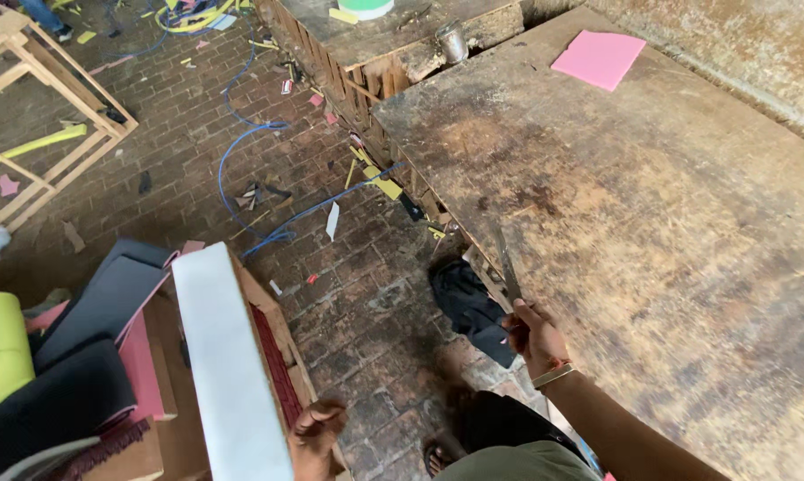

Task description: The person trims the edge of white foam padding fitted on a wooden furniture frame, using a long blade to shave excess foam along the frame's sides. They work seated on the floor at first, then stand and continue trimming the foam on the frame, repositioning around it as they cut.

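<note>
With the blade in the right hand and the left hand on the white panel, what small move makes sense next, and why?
Probably lift the white foam panel toward the worn table. The left hand already touches its near end, the right hand holds a thin blade at the table edge, and the tabletop beside it looks bare, apart from a pink sheet at the far end.

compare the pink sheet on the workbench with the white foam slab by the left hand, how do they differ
The pink sheet is thin and lies flat on the workbench, far from both hands. The white foam slab is thick, long and narrow, stands on edge over the brick floor, and the left hand touches its lower end. Both are plain, straight-edged rectangles.
</note>
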`<state>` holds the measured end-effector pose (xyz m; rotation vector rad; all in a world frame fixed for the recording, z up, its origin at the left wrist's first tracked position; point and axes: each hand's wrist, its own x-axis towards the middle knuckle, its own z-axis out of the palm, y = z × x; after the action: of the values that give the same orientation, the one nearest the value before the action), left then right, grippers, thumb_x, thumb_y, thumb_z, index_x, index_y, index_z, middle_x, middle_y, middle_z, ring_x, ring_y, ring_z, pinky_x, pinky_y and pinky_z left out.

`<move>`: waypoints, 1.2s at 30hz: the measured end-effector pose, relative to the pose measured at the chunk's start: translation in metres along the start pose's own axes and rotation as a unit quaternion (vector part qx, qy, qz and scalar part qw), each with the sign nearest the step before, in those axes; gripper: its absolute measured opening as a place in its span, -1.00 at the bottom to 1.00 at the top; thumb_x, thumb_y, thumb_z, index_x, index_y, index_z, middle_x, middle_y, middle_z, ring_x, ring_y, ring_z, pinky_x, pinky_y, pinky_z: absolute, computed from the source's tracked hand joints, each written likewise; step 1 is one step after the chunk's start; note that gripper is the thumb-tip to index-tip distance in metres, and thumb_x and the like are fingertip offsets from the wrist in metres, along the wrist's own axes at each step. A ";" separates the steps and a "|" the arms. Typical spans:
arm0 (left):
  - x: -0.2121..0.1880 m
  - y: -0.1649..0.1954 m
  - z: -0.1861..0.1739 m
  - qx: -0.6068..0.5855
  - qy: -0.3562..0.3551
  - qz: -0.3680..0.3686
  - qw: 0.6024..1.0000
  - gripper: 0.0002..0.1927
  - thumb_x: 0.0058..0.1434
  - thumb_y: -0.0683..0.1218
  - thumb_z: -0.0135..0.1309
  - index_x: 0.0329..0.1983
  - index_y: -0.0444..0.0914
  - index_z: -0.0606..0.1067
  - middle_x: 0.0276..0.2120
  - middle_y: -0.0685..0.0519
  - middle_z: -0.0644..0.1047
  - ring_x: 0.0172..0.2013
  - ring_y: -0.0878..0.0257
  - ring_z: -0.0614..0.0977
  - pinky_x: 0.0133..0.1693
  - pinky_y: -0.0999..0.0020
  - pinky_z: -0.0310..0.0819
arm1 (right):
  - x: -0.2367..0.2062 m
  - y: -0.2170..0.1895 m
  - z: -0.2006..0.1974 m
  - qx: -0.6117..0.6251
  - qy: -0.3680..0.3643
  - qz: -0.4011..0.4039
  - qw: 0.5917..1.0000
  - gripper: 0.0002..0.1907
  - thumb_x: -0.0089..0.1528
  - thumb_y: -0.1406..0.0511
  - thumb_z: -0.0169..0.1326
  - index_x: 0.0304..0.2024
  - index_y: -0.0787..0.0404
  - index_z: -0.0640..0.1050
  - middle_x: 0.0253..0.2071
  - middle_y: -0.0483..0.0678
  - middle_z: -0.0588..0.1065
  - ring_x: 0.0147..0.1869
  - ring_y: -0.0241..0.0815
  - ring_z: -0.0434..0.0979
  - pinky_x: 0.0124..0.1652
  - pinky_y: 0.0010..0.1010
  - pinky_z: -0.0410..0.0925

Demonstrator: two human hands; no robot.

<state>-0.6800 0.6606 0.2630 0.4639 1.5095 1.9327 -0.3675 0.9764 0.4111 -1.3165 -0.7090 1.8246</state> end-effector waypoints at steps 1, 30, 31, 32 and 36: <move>0.017 -0.005 0.004 -0.019 0.010 -0.042 0.999 -0.81 0.01 -0.45 0.18 -0.40 -0.34 0.56 -0.16 -0.13 0.64 -0.11 0.11 0.68 -0.11 0.18 0.62 | 0.015 -0.002 0.010 0.013 0.004 0.006 1.000 -0.80 0.34 0.22 0.05 -0.24 0.24 0.48 -0.47 -0.02 0.51 -0.61 -0.24 0.28 -0.57 -0.37 0.13; 0.624 0.022 0.291 0.093 -0.217 -0.257 0.937 -0.73 0.33 -0.04 0.05 -0.37 -0.34 0.53 -0.42 -0.02 0.60 -0.41 0.24 0.58 -0.28 0.34 0.46 | 0.436 -0.115 0.157 0.059 0.180 0.084 0.978 -0.74 0.30 0.24 0.06 -0.03 0.24 0.56 -0.39 -0.04 0.52 -0.46 -0.22 0.44 -0.47 -0.37 0.26; 0.648 0.017 0.311 0.099 -0.255 -0.270 0.923 -0.71 0.33 -0.01 0.02 -0.40 -0.30 0.51 -0.44 0.01 0.58 -0.41 0.26 0.58 -0.29 0.36 0.46 | 0.446 -0.119 0.161 0.069 0.197 0.076 0.975 -0.74 0.30 0.24 0.05 -0.04 0.24 0.56 -0.39 -0.04 0.52 -0.47 -0.22 0.43 -0.47 -0.37 0.26; 0.669 0.013 0.327 0.108 -0.293 -0.285 0.906 -0.68 0.34 0.03 -0.02 -0.44 -0.26 0.49 -0.46 0.05 0.57 -0.41 0.29 0.58 -0.30 0.38 0.45 | 0.455 -0.123 0.166 0.079 0.214 0.071 0.971 -0.74 0.30 0.23 0.04 -0.05 0.24 0.57 -0.39 -0.04 0.52 -0.48 -0.22 0.42 -0.47 -0.37 0.27; 0.761 0.010 0.403 0.157 -0.399 -0.229 0.874 -0.51 0.41 0.05 0.12 -0.58 -0.26 0.33 -0.52 0.02 0.56 -0.43 0.28 0.57 -0.32 0.36 0.35 | 0.495 -0.138 0.197 0.104 0.266 0.063 0.956 -0.76 0.29 0.25 0.11 -0.04 0.22 0.59 -0.36 -0.03 0.52 -0.45 -0.26 0.42 -0.44 -0.40 0.27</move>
<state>-0.9921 1.4621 0.3059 0.8319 1.2060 0.9304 -0.6068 1.4641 0.3220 -1.6372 -0.1411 1.4831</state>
